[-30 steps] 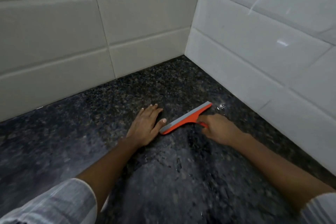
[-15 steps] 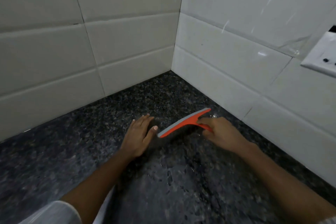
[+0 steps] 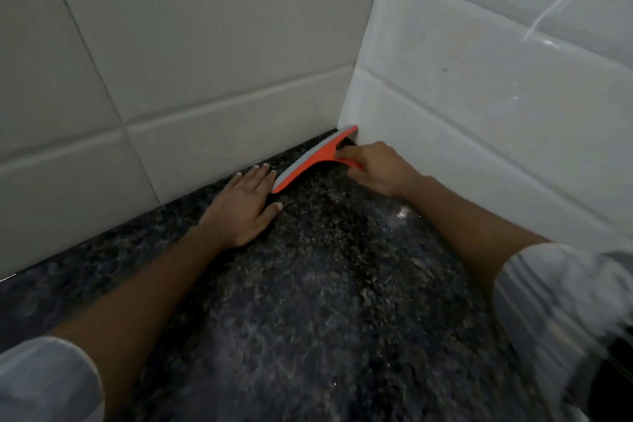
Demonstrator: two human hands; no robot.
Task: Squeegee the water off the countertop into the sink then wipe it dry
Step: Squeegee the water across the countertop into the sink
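Note:
An orange squeegee (image 3: pixel 313 161) with a grey blade lies against the dark speckled countertop (image 3: pixel 308 301), its far end tucked into the corner where the two tiled walls meet. My right hand (image 3: pixel 373 169) is closed around its orange handle, close to the right wall. My left hand (image 3: pixel 245 207) rests flat on the counter with fingers spread, just left of the blade's near end. The counter surface glistens with a wet film. No sink or cloth is in view.
White tiled walls (image 3: pixel 212 72) rise at the back and on the right (image 3: pixel 496 89), boxing in the corner. The counter stretches toward me and to the left. My two sleeves sit at the bottom corners.
Both hands have moved forward into the corner. The squeegee went from mid-counter to right against the wall junction, and my left hand followed up to the back wall.

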